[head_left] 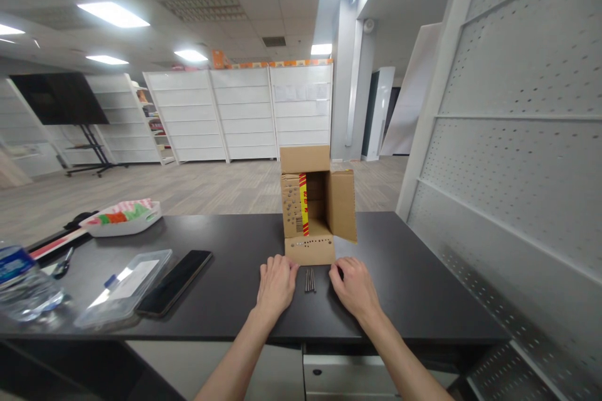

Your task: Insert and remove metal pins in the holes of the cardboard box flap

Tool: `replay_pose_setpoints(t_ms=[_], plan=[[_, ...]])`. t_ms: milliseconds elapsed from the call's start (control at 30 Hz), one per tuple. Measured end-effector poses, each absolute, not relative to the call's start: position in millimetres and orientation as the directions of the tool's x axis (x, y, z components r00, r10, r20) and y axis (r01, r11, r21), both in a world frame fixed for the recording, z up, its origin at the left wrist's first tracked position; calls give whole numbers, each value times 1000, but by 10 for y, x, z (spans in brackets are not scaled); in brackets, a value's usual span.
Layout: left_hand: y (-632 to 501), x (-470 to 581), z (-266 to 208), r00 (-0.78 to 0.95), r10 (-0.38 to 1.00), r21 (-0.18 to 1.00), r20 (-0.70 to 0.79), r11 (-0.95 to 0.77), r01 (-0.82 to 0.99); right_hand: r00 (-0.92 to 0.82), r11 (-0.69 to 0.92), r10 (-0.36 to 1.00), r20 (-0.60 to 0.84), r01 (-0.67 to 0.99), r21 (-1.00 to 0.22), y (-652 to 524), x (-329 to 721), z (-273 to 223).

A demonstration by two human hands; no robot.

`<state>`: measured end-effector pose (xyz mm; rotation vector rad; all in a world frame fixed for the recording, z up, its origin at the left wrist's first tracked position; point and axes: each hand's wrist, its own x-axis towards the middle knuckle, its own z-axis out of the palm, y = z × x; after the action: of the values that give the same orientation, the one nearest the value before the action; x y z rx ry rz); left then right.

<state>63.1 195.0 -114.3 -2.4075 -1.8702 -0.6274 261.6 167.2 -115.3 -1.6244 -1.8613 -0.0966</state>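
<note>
A cardboard box (pixel 342 203) stands on the dark table with its opening toward me and its flaps folded out. Its front flap (pixel 310 252), dotted with small holes, lies down toward me. My left hand (pixel 276 283) rests on the table by the flap's left corner, fingers curled in and closed. By the right corner lies my right hand (pixel 353 285), also loosely closed. I see nothing held in either one. Between the hands, several thin metal screws or nails (pixel 310 281) lie side by side, just in front of the flap.
To the left on the dark table (pixel 230 307) are a black phone (pixel 176 282), a clear plastic case (pixel 126 288), a water bottle (pixel 23 285) and a white basket (pixel 141 224) with colourful packets. A perforated white panel (pixel 512 156) rises along the right side.
</note>
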Motion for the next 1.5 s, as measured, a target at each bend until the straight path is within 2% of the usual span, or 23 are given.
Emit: replay_pose_setpoints(t_ms=[100,200,367,500,767,1233,1500], plan=[[1958,631,-1148,184,915,268,360,-290,919,-15,232,857,516,904,-359,1672,2616,-1158],[1973,614,-1148,119,913,381,391,-278,882,-21,233,860,510,906,-354,1669,2615,-1153],[1994,554,-1143,6,882,630,472,-342,697,-19,230,863,504,905,-359,1663,2613,-1133],[2003,519,-1133,-64,865,721,497,-371,586,-20,235,860,510,903,-360,1662,2612,-1131],[2000,543,-1136,28,824,685,565,-488,541,-25,238,853,521,907,-348,1667,2617,-1150],[2072,727,-976,58,882,738,467,-425,524,-22,223,866,500,912,-345,1656,2610,-1127],[2257,929,-1003,30,830,638,557,-451,623,-12,219,862,507,910,-351,1664,2608,-1119]])
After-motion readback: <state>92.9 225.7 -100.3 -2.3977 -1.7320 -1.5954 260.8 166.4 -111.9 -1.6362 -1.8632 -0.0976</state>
